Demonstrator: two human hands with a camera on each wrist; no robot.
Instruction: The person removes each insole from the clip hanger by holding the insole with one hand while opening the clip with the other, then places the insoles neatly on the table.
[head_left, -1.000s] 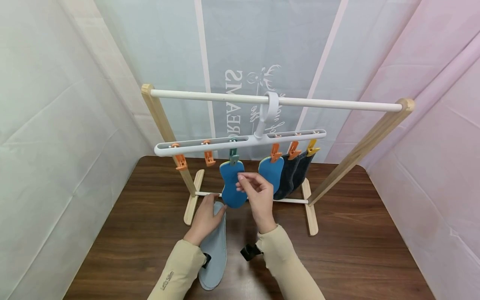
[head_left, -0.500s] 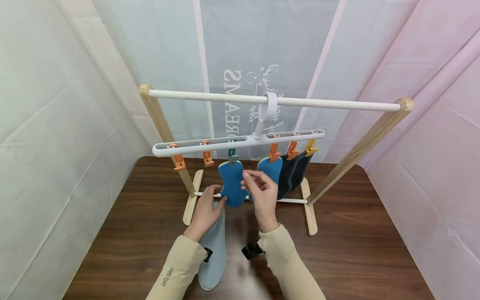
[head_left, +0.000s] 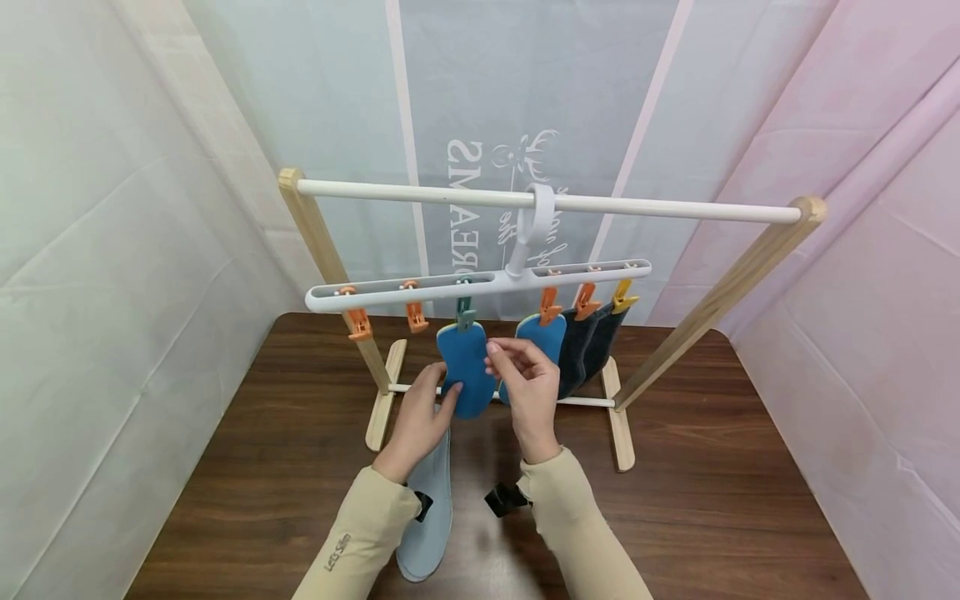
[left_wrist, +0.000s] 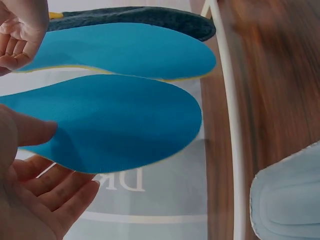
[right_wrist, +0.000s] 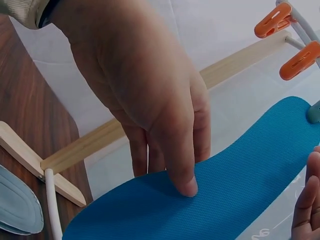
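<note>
A blue insole (head_left: 467,371) hangs toe-down from a green clip (head_left: 466,310) on the white hanger (head_left: 420,292). My left hand (head_left: 422,417) grips its left edge near the bottom, thumb (right_wrist: 187,185) on the front face and fingers behind. By the insole's right edge is my right hand (head_left: 531,387), fingers loosely curled; whether the fingertips touch that edge is unclear. A second blue insole (head_left: 543,333), partly behind my right hand, hangs from an orange clip (head_left: 551,306). In the left wrist view, the second insole (left_wrist: 130,50) lies behind the gripped one.
Two dark insoles (head_left: 588,350) hang further right from an orange and a yellow clip (head_left: 623,297). Two orange clips (head_left: 416,308) hold nothing at left. The hanger hooks onto a wooden rack's white rod (head_left: 675,208). Pale insoles (head_left: 429,533) lie stacked on the brown table (head_left: 712,500).
My left hand has risen along the insole's left edge, its thumb now on the face. My right hand has shifted slightly right, from before the insole to its edge.
</note>
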